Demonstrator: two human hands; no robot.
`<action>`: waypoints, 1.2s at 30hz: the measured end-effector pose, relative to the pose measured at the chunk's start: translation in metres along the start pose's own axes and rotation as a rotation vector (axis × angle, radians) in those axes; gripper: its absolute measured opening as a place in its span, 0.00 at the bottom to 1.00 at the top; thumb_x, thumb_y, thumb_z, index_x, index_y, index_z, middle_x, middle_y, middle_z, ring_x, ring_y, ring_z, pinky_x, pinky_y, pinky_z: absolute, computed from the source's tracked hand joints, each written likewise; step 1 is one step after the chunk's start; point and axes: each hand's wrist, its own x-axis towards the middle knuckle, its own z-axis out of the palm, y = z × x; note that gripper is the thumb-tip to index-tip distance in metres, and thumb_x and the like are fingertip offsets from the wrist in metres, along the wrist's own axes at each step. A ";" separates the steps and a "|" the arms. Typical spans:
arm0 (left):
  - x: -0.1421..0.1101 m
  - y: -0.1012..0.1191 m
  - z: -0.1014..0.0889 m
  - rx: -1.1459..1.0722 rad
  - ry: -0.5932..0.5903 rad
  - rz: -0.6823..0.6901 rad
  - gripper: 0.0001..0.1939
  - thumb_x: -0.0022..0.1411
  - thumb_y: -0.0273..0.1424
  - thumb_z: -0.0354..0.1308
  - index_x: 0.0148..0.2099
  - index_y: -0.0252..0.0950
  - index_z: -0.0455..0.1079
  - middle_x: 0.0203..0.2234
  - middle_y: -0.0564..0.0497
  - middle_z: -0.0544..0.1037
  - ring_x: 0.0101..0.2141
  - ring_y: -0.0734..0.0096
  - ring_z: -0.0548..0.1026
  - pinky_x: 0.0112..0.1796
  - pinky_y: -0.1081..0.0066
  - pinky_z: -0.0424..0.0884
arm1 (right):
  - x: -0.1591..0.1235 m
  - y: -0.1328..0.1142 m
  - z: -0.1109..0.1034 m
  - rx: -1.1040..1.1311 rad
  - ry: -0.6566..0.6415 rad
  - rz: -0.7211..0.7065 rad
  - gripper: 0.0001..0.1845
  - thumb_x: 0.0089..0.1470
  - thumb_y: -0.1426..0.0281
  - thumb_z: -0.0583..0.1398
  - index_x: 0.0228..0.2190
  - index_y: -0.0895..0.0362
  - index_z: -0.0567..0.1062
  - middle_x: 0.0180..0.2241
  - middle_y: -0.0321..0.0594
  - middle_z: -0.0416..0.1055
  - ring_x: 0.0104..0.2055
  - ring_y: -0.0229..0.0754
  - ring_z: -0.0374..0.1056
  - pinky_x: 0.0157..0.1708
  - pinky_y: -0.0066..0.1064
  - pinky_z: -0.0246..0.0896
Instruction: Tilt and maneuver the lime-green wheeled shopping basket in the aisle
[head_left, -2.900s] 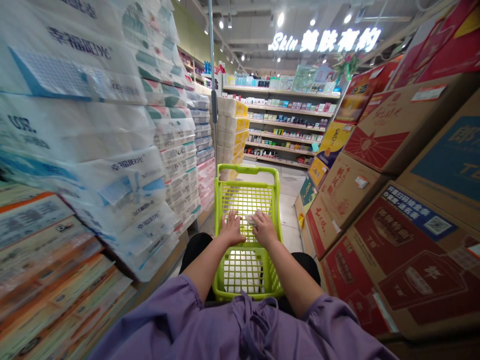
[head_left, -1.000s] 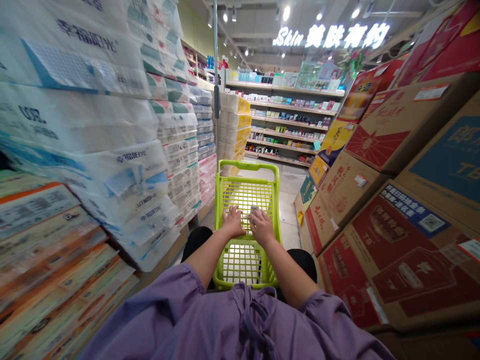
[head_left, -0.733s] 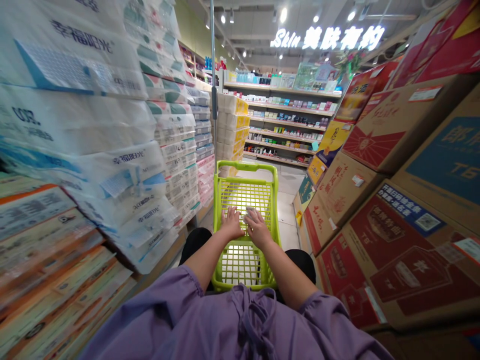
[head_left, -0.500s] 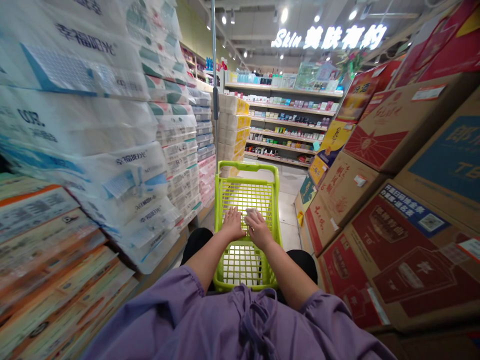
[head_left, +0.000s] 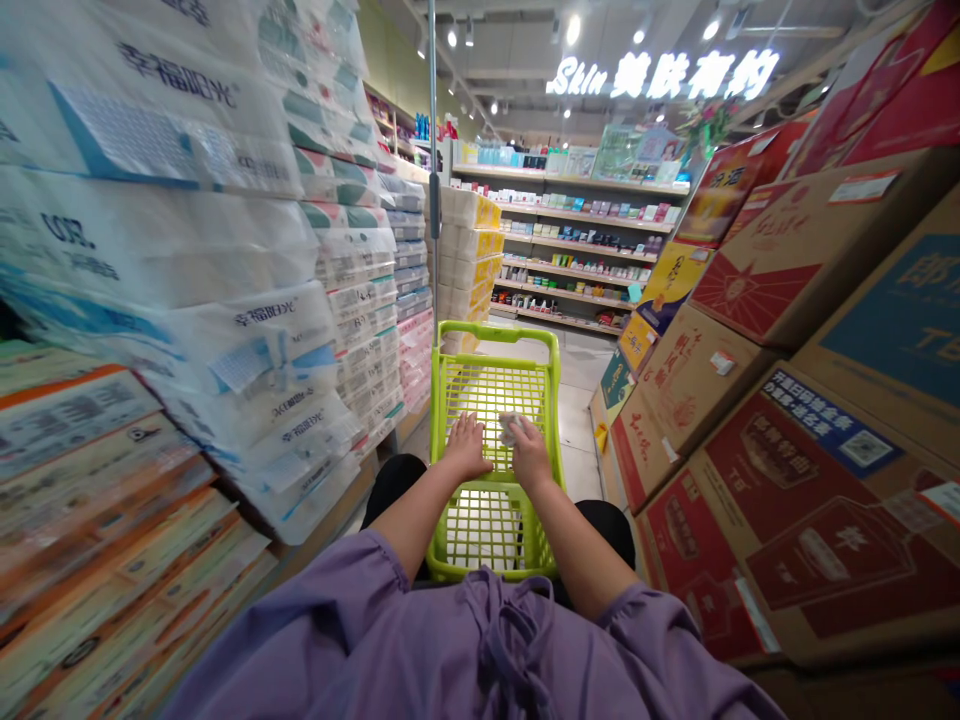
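Observation:
A lime-green plastic shopping basket (head_left: 555, 400) with gridded walls stands on the floor between my knees. My left hand (head_left: 468, 446) lies with fingers stretched out on the basket's grid, left of the middle. To the right of it, my right hand (head_left: 529, 455) has its fingers bunched round a crumpled whitish wipe (head_left: 511, 427), pressed against the grid. Part of the wipe is hidden under the fingers.
Tall stacks of wrapped tissue packs (head_left: 259, 350) line my left. Cardboard liquor cartons (head_left: 832, 490) are piled on my right. Ahead, past a thin metal pole (head_left: 433, 200), shelves (head_left: 592, 240) of small products cross the aisle's tiled floor (head_left: 576, 370).
My right hand has shifted a little to the right and its fingers have curled in, showing more of the wipe. My left hand stays in place.

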 end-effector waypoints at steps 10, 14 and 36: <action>-0.001 0.001 -0.001 0.021 -0.010 -0.013 0.45 0.49 0.40 0.59 0.65 0.30 0.46 0.69 0.37 0.37 0.67 0.49 0.31 0.64 0.54 0.35 | -0.002 -0.004 -0.006 -0.043 0.016 -0.054 0.27 0.52 0.82 0.50 0.48 0.50 0.76 0.54 0.41 0.68 0.55 0.50 0.62 0.53 0.46 0.62; 0.000 0.001 0.000 0.009 -0.006 -0.017 0.45 0.50 0.40 0.58 0.65 0.31 0.46 0.69 0.37 0.37 0.67 0.50 0.31 0.64 0.54 0.35 | -0.002 -0.010 -0.009 -0.080 -0.002 -0.030 0.29 0.54 0.76 0.54 0.58 0.55 0.66 0.61 0.46 0.59 0.64 0.54 0.50 0.61 0.52 0.51; 0.003 -0.001 0.003 0.014 0.004 -0.018 0.46 0.48 0.40 0.59 0.66 0.33 0.45 0.69 0.38 0.38 0.67 0.50 0.30 0.64 0.52 0.36 | -0.004 -0.012 -0.011 -0.037 -0.048 -0.149 0.25 0.52 0.78 0.54 0.50 0.52 0.73 0.53 0.45 0.68 0.59 0.50 0.58 0.58 0.46 0.56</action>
